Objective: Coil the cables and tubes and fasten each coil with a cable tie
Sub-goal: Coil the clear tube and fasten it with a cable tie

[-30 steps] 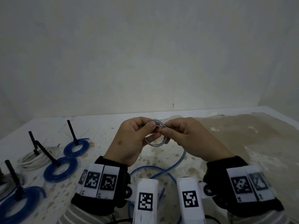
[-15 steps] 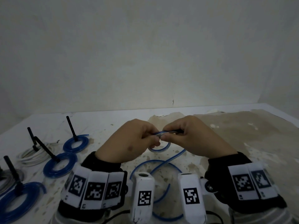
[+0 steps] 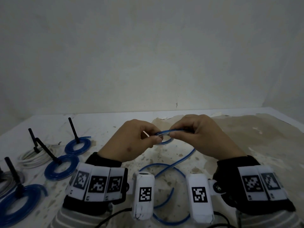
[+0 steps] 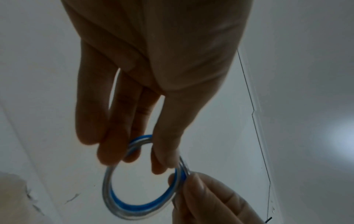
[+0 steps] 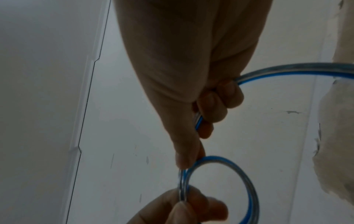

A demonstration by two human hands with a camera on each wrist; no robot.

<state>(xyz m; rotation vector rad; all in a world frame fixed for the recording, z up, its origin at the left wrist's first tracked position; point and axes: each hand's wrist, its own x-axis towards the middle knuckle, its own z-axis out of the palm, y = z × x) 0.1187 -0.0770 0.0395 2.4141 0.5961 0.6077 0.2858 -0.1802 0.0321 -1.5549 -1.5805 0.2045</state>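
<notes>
A translucent blue tube is wound into a small coil held above the white table between both hands. My left hand pinches the coil's left side between thumb and fingers. My right hand pinches the right side, with the tube running on through its curled fingers. In the left wrist view the coil hangs as a ring below the left hand. In the right wrist view the coil sits below the right hand. The tube's loose length loops over the table under my wrists.
At the left lie tied coils with black cable ties sticking up: blue ones, a white cable coil and a grey one at the edge. A wall stands behind. The table's right part is worn brown.
The small coil has tipped from facing me as an open ring to lying nearly edge-on. Both hands have kept their hold, and the left wrist has rolled over.
</notes>
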